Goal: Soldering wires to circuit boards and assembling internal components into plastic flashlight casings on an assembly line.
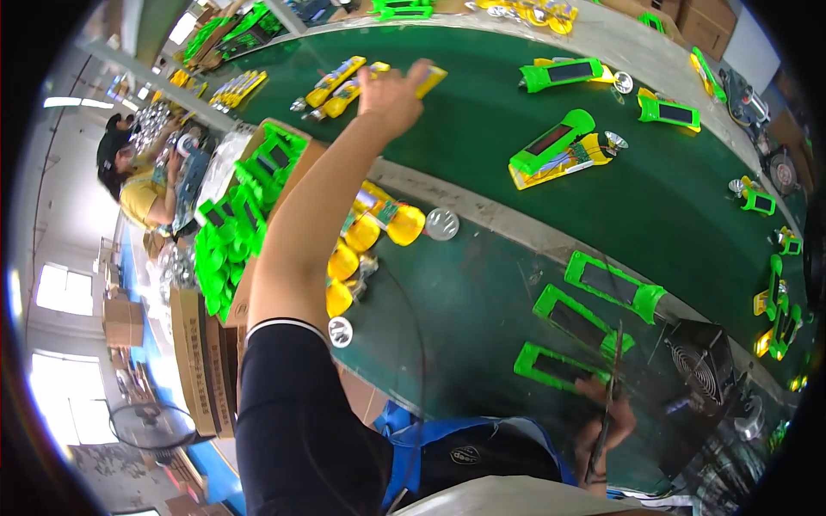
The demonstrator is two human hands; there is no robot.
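My left hand [391,101] reaches over the green conveyor belt, closed around a yellow flashlight housing [431,81] that sticks out past the thumb side. Other yellow housings [334,82] lie beside it. At lower right, the fingers of my right hand [607,423] close on the right end of a green frame with a dark panel [551,368]. A thin dark rod crosses in front of that hand and partly hides it. Two similar green frames [572,320] [613,285] lie just beyond on the bench.
A carton of green frames [237,224] stands left, beside yellow lamp heads [404,225] with clear reflectors. Green and yellow assemblies [564,155] lie along the belt [465,112]. A black fan unit [701,365] stands right. A person in yellow [146,198] works at far left.
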